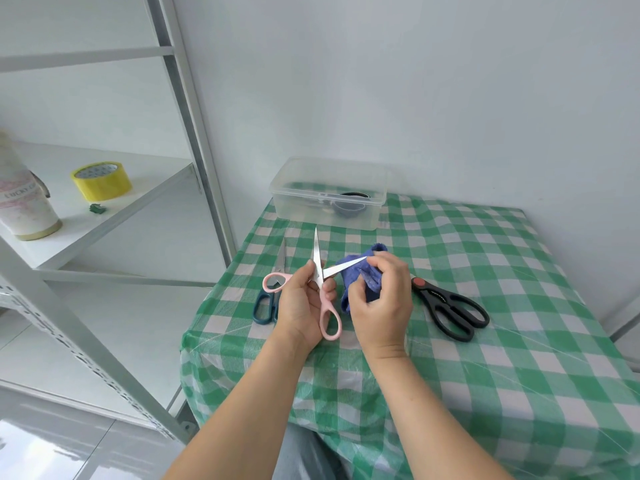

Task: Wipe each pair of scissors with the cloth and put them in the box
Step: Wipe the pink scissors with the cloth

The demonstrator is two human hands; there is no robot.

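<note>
My left hand (pixel 300 303) grips pink-handled scissors (pixel 328 318) near the pivot, blades spread wide; one blade points up, the other points right. My right hand (pixel 379 303) holds a blue cloth (pixel 360 271) bunched against the right-pointing blade, near its tip. Dark teal-handled scissors (pixel 265 306) lie on the table behind my left hand, partly hidden. Black-handled scissors (pixel 453 308) with a red pivot lie to the right. A clear plastic box (pixel 329 192) stands at the table's far edge with dark-handled scissors inside.
The table (pixel 485 341) carries a green-and-white checked cover under clear film. A white metal shelf unit (pixel 104 209) stands to the left, holding a yellow tape roll (pixel 101 181) and a white cylinder (pixel 24 202). A white wall is close behind the box.
</note>
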